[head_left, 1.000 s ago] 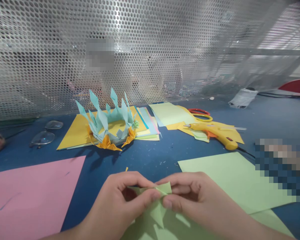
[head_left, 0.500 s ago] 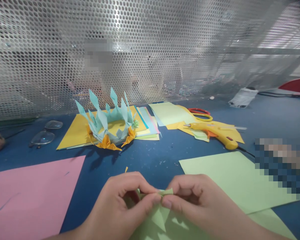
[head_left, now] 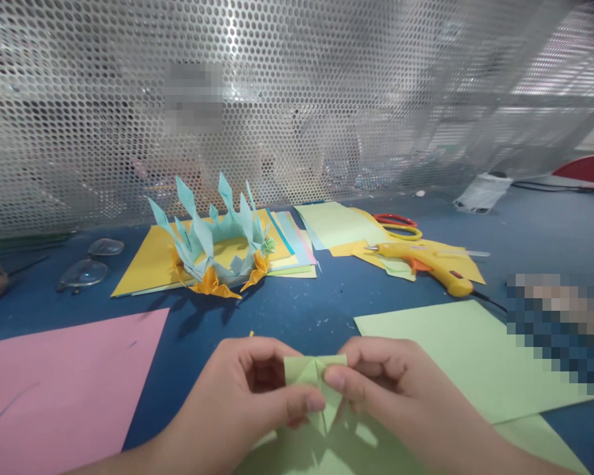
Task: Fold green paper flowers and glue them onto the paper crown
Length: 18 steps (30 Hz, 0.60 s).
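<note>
My left hand (head_left: 250, 396) and my right hand (head_left: 393, 389) meet low in the middle of the view, both pinching a small folded piece of light green paper (head_left: 312, 375). Thumbs and forefingers press on its upper flap, which stands up and faces me. More of the green paper hangs below the fingers, over a green sheet at the near edge (head_left: 356, 452).
A light blue and orange paper crown (head_left: 212, 241) stands on a stack of coloured sheets (head_left: 143, 260). A yellow glue gun (head_left: 425, 264), scissors (head_left: 398, 225) and glasses (head_left: 86, 264) lie further back. A pink sheet (head_left: 59, 389) lies left, a green sheet (head_left: 465, 356) right. Perforated metal screen (head_left: 326, 99) behind.
The green piece was a narrow folded edge between my fingertips; now its flap is opened up and turned toward me. Both hands stayed in place.
</note>
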### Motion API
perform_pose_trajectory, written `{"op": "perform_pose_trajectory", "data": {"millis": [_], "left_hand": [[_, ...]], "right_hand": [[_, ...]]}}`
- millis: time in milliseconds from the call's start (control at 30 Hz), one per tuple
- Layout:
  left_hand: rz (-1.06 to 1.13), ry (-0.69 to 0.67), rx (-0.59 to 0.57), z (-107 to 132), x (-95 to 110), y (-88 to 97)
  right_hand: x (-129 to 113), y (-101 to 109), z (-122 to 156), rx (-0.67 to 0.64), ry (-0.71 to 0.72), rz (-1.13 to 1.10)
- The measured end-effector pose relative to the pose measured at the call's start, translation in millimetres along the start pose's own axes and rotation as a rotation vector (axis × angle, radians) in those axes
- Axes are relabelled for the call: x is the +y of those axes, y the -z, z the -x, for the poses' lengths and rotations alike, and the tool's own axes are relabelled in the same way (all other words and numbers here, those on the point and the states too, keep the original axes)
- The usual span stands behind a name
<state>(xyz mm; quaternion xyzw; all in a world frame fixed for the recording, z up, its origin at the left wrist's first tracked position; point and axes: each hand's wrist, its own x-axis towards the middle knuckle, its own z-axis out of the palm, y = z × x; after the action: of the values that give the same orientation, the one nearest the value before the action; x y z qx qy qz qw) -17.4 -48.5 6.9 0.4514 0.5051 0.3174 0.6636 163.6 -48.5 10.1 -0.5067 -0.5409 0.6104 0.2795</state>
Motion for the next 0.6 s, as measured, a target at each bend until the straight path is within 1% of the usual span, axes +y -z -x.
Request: {"op": "perform_pose_trajectory", "data": {"millis": [67, 233, 433, 533, 600], "left_hand": [[0.009, -0.007, 0.016, -1, 3, 0.2], [-0.004, -0.039, -0.017, 0, 2, 0.6], [-0.08, -0.054, -0.029, -2, -3, 1.6], [-0.112, -0.078, -0.027, -1, -6, 1.3], [-0.148, -0.109, -0.017, 1, -8, 0.4]], "right_hand": [[1, 1, -1, -0.013, 0.018, -0.056], [6, 4, -3, -0.104, 0.039, -0.1], [3, 2, 0, -0.056, 0.006, -0.134], [4, 1, 0, -0.077, 0.006, -0.112], [6, 2, -1, -0.091, 0.027, -0.053]]}}
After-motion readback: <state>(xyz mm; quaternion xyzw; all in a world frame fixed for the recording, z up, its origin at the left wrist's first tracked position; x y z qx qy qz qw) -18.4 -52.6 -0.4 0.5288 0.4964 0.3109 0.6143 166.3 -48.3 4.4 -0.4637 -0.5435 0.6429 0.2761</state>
